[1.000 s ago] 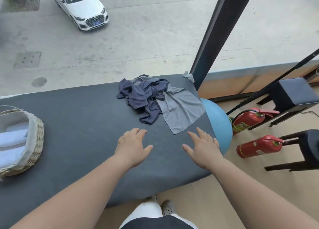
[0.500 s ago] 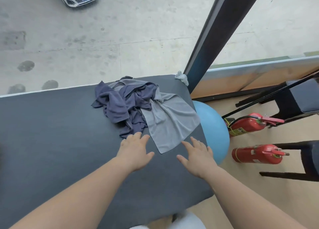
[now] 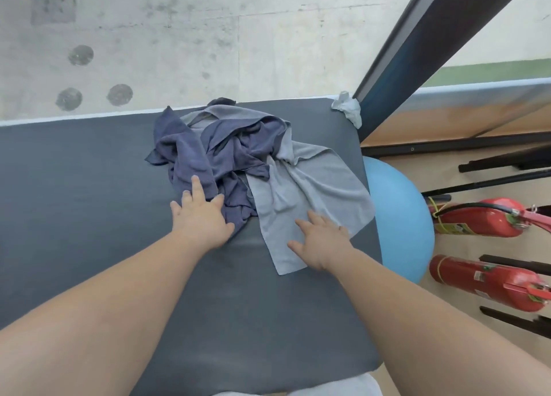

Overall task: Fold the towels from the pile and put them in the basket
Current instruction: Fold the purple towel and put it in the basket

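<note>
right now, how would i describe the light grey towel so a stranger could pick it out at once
Find the dark grey table by the window, then the heap of towels at its far right. The light grey towel spreads from that heap toward the blue ball, under the right hand. Unlike the bunched navy towels beside it, it is pale and lies mostly flat.
</note>
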The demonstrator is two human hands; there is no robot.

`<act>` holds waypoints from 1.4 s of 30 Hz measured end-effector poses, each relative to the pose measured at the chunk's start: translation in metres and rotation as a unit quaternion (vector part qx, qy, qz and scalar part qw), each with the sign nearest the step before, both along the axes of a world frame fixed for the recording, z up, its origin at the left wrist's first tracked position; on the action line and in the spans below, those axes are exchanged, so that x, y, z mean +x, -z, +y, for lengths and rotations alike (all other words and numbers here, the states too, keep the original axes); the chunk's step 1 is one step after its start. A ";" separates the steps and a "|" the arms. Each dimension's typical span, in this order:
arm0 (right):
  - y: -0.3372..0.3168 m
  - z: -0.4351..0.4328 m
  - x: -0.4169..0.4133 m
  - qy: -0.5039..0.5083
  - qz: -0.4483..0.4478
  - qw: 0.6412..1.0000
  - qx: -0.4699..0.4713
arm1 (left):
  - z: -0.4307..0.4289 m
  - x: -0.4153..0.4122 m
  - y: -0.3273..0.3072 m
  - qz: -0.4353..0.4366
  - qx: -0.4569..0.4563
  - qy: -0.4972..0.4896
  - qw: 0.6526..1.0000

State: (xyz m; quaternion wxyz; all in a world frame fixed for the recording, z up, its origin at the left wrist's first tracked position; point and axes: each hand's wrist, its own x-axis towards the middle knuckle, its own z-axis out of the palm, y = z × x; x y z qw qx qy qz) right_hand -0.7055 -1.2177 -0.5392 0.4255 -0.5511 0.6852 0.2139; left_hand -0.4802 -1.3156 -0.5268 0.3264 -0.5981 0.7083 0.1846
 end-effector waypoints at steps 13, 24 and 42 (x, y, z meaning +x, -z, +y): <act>0.004 -0.017 0.012 -0.008 -0.002 0.999 0.052 | 0.027 -0.003 -0.014 0.178 -0.078 0.004 0.981; -0.107 -0.011 0.073 0.382 -0.341 0.853 -0.099 | 0.109 0.011 -0.094 0.373 -0.043 0.120 0.919; -0.225 0.129 0.120 0.284 -0.288 0.896 -0.183 | 0.147 0.063 -0.178 0.447 -0.036 0.157 0.880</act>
